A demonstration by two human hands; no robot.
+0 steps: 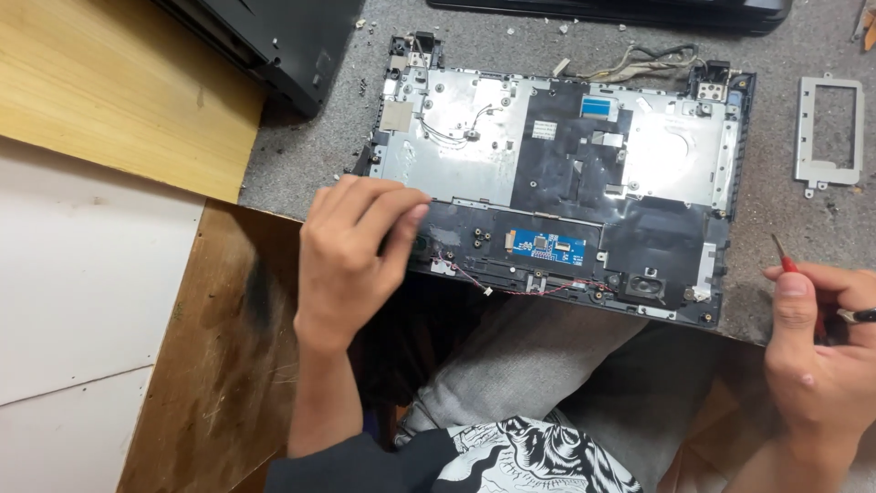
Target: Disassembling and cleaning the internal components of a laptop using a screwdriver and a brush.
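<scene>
The left hand (351,256) covers the near-left corner of the opened laptop shell (557,183), so whatever its bunched fingertips pinch there is hidden. The shell lies at the worktop's (301,155) near edge, overhanging the person's lap. At the near-right edge, the right hand (821,351), partly cut off, has its fingers closed around a red-handled screwdriver (783,256).

Premises: an electronics repair workbench. A gutted laptop chassis (557,183) lies on a grey, debris-strewn work mat (301,155). A metal drive bracket (829,132) and another black laptop (274,41) sit alongside.
</scene>
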